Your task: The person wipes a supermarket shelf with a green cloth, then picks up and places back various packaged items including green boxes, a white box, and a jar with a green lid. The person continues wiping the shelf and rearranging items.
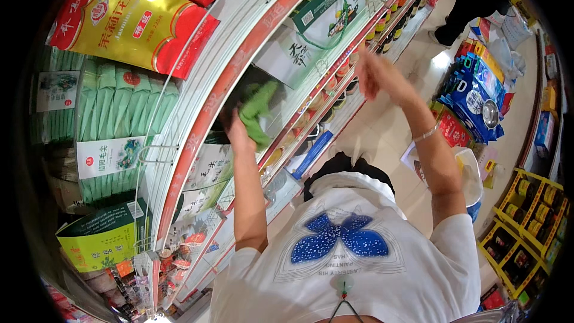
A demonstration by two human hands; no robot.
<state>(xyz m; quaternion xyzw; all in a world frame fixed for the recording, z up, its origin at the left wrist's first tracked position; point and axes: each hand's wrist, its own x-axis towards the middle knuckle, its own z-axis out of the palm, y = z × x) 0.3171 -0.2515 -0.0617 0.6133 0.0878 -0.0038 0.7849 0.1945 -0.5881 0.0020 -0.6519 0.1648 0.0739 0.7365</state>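
Observation:
My left hand (241, 134) reaches into a shelf bay at the left centre and grips a green cloth (258, 114), which is blurred and lies against the shelf board. Behind the cloth is a dark area whose contents I cannot make out. Beyond it on the same shelf stands a white and green gift box (287, 56) with a green cord handle. My right hand (371, 74), blurred, hovers over the outer edge of the lower shelves, with its fingers apart and nothing seen in them. A bracelet circles the right wrist.
A metal shelf edge with a red strip (224, 76) curves past my left arm. Above it are a gold and red tea bag (130, 22) and green tea packets (116, 98). Jars line lower shelves. Blue packages (475, 94) stand on the floor at right; a person in dark trousers (466, 9) stands beyond.

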